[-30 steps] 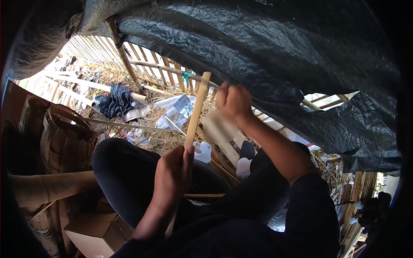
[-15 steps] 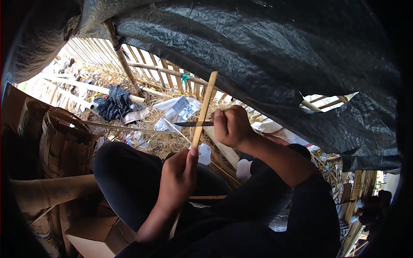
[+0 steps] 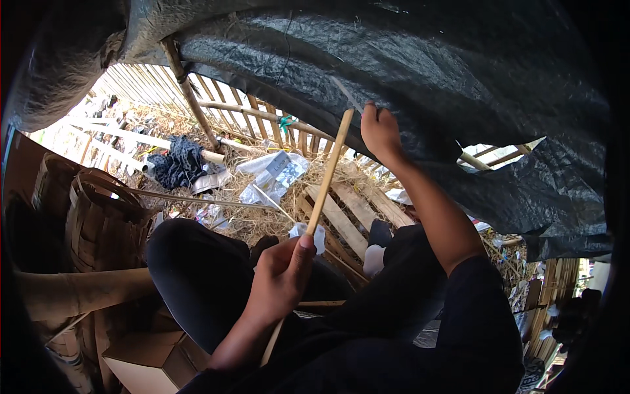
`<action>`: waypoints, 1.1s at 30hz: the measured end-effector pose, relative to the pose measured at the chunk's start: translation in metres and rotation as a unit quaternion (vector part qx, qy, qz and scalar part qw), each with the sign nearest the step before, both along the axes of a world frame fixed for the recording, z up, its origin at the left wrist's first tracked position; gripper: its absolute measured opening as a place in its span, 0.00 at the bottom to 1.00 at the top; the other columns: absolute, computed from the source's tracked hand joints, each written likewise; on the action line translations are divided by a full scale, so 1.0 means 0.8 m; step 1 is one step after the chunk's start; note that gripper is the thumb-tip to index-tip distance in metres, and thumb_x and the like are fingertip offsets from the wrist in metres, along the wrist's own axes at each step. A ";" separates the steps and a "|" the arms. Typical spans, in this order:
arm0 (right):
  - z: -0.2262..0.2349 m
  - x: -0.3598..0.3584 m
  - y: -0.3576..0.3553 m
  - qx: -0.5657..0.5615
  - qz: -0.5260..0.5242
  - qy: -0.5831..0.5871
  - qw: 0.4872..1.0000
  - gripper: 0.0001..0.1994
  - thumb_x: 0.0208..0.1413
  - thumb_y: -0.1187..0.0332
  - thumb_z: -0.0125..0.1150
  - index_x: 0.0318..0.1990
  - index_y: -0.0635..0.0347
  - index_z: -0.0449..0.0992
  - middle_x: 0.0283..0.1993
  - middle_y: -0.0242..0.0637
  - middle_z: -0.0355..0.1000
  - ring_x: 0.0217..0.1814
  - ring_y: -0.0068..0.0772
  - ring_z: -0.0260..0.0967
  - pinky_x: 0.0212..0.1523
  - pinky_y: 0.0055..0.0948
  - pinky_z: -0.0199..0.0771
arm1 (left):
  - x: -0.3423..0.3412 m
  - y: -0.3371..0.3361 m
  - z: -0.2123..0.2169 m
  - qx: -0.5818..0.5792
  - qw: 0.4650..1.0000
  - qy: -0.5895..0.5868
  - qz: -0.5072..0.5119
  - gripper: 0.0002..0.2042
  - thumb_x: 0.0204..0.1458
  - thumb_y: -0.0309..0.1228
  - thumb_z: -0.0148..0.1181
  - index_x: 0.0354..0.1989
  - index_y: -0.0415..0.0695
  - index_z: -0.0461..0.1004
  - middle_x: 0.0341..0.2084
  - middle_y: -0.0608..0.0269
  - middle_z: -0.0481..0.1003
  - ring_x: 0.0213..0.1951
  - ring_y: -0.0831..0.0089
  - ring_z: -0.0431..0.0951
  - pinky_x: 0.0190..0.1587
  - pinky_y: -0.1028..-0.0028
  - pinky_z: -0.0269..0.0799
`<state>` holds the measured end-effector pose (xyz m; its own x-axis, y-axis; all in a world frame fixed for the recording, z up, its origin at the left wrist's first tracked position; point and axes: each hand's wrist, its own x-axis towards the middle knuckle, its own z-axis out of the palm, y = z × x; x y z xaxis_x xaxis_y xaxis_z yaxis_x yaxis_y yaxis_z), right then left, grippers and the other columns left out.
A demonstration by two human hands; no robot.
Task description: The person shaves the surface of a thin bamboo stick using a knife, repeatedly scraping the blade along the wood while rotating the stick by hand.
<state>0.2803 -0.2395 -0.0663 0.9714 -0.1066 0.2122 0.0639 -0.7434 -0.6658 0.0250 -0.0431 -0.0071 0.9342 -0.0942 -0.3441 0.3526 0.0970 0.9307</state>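
1. At far left, a woven basket (image 3: 105, 226) stands.
2. Mid-view, the left hand (image 3: 281, 279) is closed around a bamboo strip (image 3: 330, 172), which slants up and rightward over the straw (image 3: 262, 223).
3. Near the strip's upper end, the right hand (image 3: 382, 134) is clenched on a knife (image 3: 346, 92), blade pointing up-left before a dark tarp (image 3: 459, 79).

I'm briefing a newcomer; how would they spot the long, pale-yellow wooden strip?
Find the large black plastic sheet across the top. Below it, the left grip holds the strip, slanting up rightward. Unlike the thin whitish stick to its left, it is broader and yellower.
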 end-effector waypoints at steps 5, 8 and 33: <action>0.009 -0.047 0.025 0.265 0.172 0.018 0.949 0.28 0.66 0.43 0.41 0.26 0.59 0.68 0.16 0.24 0.55 0.18 0.18 0.52 0.20 0.23 0.52 | 0.004 0.018 0.001 -0.050 0.998 0.033 0.030 0.23 0.65 0.47 0.45 0.23 0.43 0.68 0.14 0.78 0.61 0.17 0.89 0.56 0.20 0.82 0.49; 0.038 -0.071 0.026 0.311 0.215 0.004 0.926 0.19 0.67 0.51 0.47 0.35 0.61 0.68 0.19 0.24 0.56 0.20 0.13 0.52 0.22 0.19 0.53 | 0.004 0.017 -0.001 -0.053 0.998 0.038 0.019 0.23 0.65 0.48 0.45 0.23 0.43 0.67 0.14 0.78 0.61 0.17 0.89 0.57 0.19 0.83 0.49; 0.066 -0.083 0.008 0.180 0.274 0.041 0.944 0.22 0.67 0.56 0.48 0.26 0.64 0.71 0.16 0.26 0.58 0.20 0.16 0.51 0.21 0.25 0.53 | 0.007 0.007 -0.003 -0.032 0.999 0.017 0.009 0.22 0.66 0.48 0.42 0.23 0.46 0.64 0.10 0.77 0.57 0.12 0.87 0.54 0.15 0.81 0.47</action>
<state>0.2137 -0.2333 -0.0136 0.9132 0.3659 0.1793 0.3101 -0.3385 -0.8884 0.0307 -0.0374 -0.0096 0.9235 -0.1006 -0.3701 0.3823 0.1620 0.9097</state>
